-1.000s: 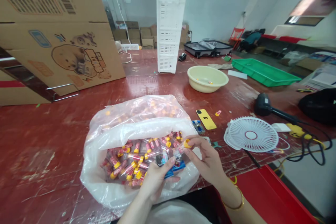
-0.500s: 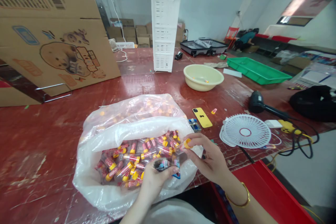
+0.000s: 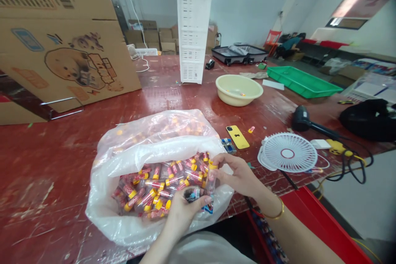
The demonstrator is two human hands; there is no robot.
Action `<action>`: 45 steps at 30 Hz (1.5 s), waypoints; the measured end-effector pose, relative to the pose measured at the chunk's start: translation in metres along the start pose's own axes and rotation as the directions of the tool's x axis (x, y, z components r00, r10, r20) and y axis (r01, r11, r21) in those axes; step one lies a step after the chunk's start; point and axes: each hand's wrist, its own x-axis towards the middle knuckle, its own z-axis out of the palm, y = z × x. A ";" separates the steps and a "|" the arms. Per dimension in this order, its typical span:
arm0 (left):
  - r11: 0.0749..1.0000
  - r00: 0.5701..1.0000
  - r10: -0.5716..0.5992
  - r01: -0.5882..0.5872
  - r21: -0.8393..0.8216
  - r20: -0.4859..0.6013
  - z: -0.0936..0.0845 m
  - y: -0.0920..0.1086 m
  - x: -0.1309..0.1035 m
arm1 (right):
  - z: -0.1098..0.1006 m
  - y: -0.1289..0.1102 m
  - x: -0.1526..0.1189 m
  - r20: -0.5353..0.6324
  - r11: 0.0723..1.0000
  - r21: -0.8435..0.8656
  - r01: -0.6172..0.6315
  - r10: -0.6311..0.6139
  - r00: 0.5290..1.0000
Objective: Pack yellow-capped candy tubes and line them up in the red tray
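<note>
A white plastic bag (image 3: pixel 107 214) lies open on the red table, filled with small clear tubes (image 3: pixel 150 200) that have yellow caps and red-and-white labels. Over the bag's near right part, my left hand (image 3: pixel 182 210) grips a small printed packet (image 3: pixel 192 194) between thumb and fingers. My right hand (image 3: pixel 236 173) is closed on a clear tube (image 3: pixel 210 179), fingers at its yellow cap. The tube stands roughly upright beside the packet. Its lower end is close to my left thumb; whether they touch is unclear.
A yellow phone (image 3: pixel 237 137) and white fan (image 3: pixel 287 153) lie to the right, with a black hair dryer (image 3: pixel 301 119) behind. Farther back are a cream basin (image 3: pixel 238 97), green tray (image 3: pixel 303 82) and white rack (image 3: pixel 194 33). A large carton (image 3: pixel 71 62) stands left.
My right hand has moved slightly left and turned, bringing the tube more upright beside the packet. My left hand has barely moved and still holds the packet.
</note>
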 end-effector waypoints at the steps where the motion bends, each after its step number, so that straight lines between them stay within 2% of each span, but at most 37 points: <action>1: 0.996 0.998 -0.064 0.066 -0.067 0.027 0.002 -0.001 -0.001 | 0.003 0.008 -0.001 -0.011 0.994 0.080 -0.070 0.071 0.997; 3: 0.957 0.978 -0.192 0.204 -0.207 0.076 0.005 -0.003 -0.003 | 0.011 0.021 -0.006 0.020 0.950 0.248 -0.188 0.189 0.982; 5: 0.898 0.955 -0.276 0.297 -0.325 0.110 0.009 -0.003 -0.003 | 0.020 0.025 -0.016 0.101 0.894 0.362 -0.262 0.242 0.965; 8: 0.839 0.945 -0.309 0.322 -0.438 0.102 0.015 0.002 0.000 | 0.036 0.021 -0.038 0.148 0.905 0.358 -0.230 0.188 0.971; 10: 0.828 0.944 -0.318 0.322 -0.459 0.089 0.018 0.005 0.002 | 0.047 0.016 -0.052 0.092 0.932 0.311 -0.185 0.164 0.982; 14: 0.856 0.951 -0.283 0.310 -0.414 0.128 0.020 0.007 0.001 | 0.063 0.017 -0.064 -0.092 0.946 0.264 -0.189 0.220 0.971; 18: 0.894 0.951 -0.272 0.306 -0.327 0.146 0.018 0.002 -0.002 | 0.067 0.020 -0.062 -0.169 0.966 0.226 -0.128 0.168 0.971; 27: 0.895 0.953 -0.266 0.301 -0.329 0.148 0.018 0.003 -0.004 | 0.065 0.017 -0.066 -0.165 0.966 0.226 -0.127 0.166 0.972; 32: 0.926 0.964 -0.220 0.255 -0.279 0.150 0.025 0.005 -0.008 | 0.061 0.015 -0.066 -0.143 0.907 0.398 -0.140 0.212 0.967; 35: 0.941 0.954 -0.258 0.283 -0.185 0.150 0.030 0.004 -0.012 | 0.046 0.019 -0.072 -0.188 0.836 0.523 -0.168 0.306 0.933; 37: 0.934 0.941 -0.299 0.323 -0.154 0.161 0.030 0.000 -0.014 | 0.024 0.029 -0.089 -0.316 0.815 0.552 -0.175 0.398 0.861; 38: 0.927 0.935 -0.312 0.339 -0.164 0.171 0.029 -0.003 -0.014 | 0.010 0.037 -0.103 -0.430 0.828 0.533 -0.176 0.444 0.786; 39: 0.920 0.930 -0.318 0.350 -0.179 0.185 0.027 -0.007 -0.013 | -0.006 0.046 -0.121 -0.563 0.851 0.492 -0.187 0.474 0.677; 40: 0.916 0.927 -0.317 0.354 -0.189 0.198 0.025 -0.011 -0.012 | -0.021 0.058 -0.143 -0.689 0.873 0.441 -0.210 0.479 0.544; 41: 0.919 0.924 -0.311 0.352 -0.178 0.223 0.022 -0.016 -0.012 | -0.035 0.070 -0.166 -0.796 0.885 0.383 -0.266 0.462 0.391; 42: 0.928 0.921 -0.302 0.343 -0.147 0.245 0.020 -0.019 -0.012 | -0.046 0.084 -0.191 -0.850 0.880 0.355 -0.314 0.444 0.283; 43: 0.938 0.917 -0.298 0.333 -0.099 0.264 0.018 -0.022 -0.012 | -0.054 0.098 -0.215 -0.879 0.869 0.342 -0.358 0.430 0.205; 44: 0.946 0.912 -0.298 0.322 -0.044 0.281 0.017 -0.024 -0.013 | -0.058 0.112 -0.238 -0.894 0.850 0.336 -0.405 0.423 0.147; 45: 0.950 0.910 -0.302 0.313 0.007 0.285 0.016 -0.026 -0.014 | -0.059 0.125 -0.259 -0.898 0.829 0.337 -0.446 0.426 0.112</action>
